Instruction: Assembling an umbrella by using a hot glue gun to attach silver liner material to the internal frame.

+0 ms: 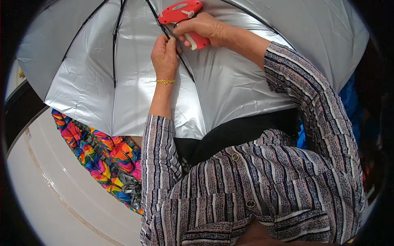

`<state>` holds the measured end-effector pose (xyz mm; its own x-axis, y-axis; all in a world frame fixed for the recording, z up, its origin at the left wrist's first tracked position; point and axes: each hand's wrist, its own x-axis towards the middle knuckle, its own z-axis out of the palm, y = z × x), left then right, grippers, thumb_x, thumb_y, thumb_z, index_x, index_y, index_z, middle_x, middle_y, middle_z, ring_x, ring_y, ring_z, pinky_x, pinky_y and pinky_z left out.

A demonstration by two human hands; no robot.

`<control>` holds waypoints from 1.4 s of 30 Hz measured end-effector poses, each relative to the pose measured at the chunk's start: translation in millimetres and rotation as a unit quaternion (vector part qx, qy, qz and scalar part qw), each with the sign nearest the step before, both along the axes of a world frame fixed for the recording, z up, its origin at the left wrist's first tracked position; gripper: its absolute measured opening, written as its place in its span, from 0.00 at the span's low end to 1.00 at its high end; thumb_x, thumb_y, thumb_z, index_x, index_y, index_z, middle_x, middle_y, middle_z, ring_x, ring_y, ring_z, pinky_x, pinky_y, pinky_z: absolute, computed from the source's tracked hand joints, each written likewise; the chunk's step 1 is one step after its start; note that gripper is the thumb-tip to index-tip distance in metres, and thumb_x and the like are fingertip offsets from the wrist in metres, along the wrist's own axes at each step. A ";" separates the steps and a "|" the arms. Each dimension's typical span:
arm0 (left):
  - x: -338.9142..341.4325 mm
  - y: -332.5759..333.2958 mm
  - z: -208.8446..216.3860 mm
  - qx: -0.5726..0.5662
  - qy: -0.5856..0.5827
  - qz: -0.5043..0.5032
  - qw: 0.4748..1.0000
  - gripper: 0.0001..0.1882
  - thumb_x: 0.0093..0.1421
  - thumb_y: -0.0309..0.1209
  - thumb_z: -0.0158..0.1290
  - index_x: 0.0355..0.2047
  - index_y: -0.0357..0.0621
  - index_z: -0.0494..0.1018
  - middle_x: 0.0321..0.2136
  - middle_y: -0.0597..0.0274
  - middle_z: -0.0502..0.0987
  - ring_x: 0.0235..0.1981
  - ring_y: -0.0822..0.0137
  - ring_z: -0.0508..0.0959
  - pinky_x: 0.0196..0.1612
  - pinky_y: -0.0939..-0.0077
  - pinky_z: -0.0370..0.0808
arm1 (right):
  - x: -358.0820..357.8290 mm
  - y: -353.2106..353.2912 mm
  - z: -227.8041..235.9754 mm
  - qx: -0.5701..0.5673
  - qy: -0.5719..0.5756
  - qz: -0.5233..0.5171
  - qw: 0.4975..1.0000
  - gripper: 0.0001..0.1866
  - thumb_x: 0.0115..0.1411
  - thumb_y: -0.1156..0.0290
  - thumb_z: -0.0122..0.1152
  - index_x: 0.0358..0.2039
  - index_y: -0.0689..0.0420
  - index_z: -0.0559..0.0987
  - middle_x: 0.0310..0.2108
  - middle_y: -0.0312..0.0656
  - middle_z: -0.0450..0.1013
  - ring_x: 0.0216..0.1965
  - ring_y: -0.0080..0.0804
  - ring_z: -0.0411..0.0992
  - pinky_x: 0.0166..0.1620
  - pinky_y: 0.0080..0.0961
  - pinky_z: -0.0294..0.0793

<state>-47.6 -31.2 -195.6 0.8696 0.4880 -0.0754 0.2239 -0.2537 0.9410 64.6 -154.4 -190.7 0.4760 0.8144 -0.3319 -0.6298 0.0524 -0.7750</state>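
Note:
An open umbrella [234, 88] lies spread before me with its silver inner side up. My left hand [164, 57] is closed, with thumb and fingers pinching a black umbrella rib [188, 71] close to the top of the view. In my right hand [207, 28] is a red tagging gun [180, 13] with a white trigger. The gun lies just above and to the right of my left fingers, its front end near the same rib. Fingers partly hide the exact spot where gun, rib and fabric meet.
Other black ribs [115, 61] cross the canopy to the left. A pile of bunched rainbow-coloured fabric [100, 158] sits at lower left beside a pale floor [53, 184]. Blue material [349, 102] shows at the right behind my sleeve.

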 end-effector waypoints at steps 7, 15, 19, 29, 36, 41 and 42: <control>0.1 0.9 -2.6 0.025 -0.011 0.001 1.000 0.07 0.63 0.30 0.47 0.32 0.40 0.70 0.16 0.70 0.69 0.15 0.82 0.64 0.18 0.86 0.61 | 0.3 1.2 0.5 -0.021 -0.030 0.005 0.999 0.07 0.46 0.72 0.61 0.17 0.60 0.74 0.16 0.39 0.71 0.16 0.25 0.69 0.18 0.21 0.67; -0.2 1.4 -2.1 -0.017 -0.018 0.038 0.999 0.06 0.62 0.29 0.48 0.30 0.41 0.71 0.16 0.71 0.70 0.15 0.82 0.64 0.18 0.87 0.60 | -0.8 -8.1 -0.2 0.045 0.070 0.015 0.996 0.06 0.52 0.73 0.59 0.27 0.63 0.75 0.23 0.43 0.75 0.23 0.30 0.76 0.29 0.26 0.76; -3.5 7.4 -6.1 -0.023 0.009 0.055 0.998 0.07 0.61 0.31 0.49 0.30 0.40 0.71 0.15 0.71 0.70 0.14 0.82 0.63 0.18 0.86 0.60 | -7.1 -32.1 -1.3 0.028 0.090 0.029 0.995 0.11 0.53 0.74 0.59 0.36 0.65 0.73 0.28 0.47 0.76 0.27 0.35 0.77 0.31 0.31 0.79; -1.4 11.9 -17.2 0.026 0.005 0.061 0.998 0.09 0.62 0.33 0.50 0.32 0.40 0.72 0.16 0.70 0.71 0.14 0.82 0.64 0.18 0.88 0.61 | -17.2 -57.3 6.9 0.002 0.108 0.007 0.994 0.15 0.52 0.73 0.61 0.40 0.60 0.71 0.30 0.48 0.75 0.29 0.37 0.78 0.33 0.33 0.80; -5.1 15.2 -26.5 0.013 0.014 0.077 0.997 0.07 0.59 0.31 0.51 0.32 0.40 0.72 0.17 0.69 0.72 0.16 0.81 0.66 0.20 0.86 0.63 | -25.9 -62.7 4.7 -0.006 0.121 -0.010 0.993 0.13 0.53 0.72 0.60 0.38 0.61 0.71 0.30 0.47 0.75 0.29 0.37 0.77 0.34 0.33 0.80; -20.8 40.3 -26.6 0.135 -0.054 0.110 0.983 0.04 0.59 0.28 0.50 0.29 0.42 0.72 0.20 0.69 0.73 0.17 0.82 0.67 0.19 0.88 0.63 | -45.1 -93.5 19.6 0.025 0.124 0.015 0.992 0.13 0.54 0.71 0.59 0.39 0.61 0.70 0.30 0.45 0.74 0.29 0.35 0.77 0.32 0.32 0.79; -27.2 54.3 -19.7 0.170 -0.026 0.121 0.978 0.04 0.59 0.27 0.50 0.30 0.42 0.73 0.20 0.70 0.73 0.19 0.81 0.68 0.21 0.85 0.65 | -51.0 -107.0 25.1 0.022 0.121 0.025 0.992 0.13 0.55 0.71 0.59 0.39 0.61 0.70 0.30 0.45 0.74 0.29 0.35 0.77 0.32 0.32 0.78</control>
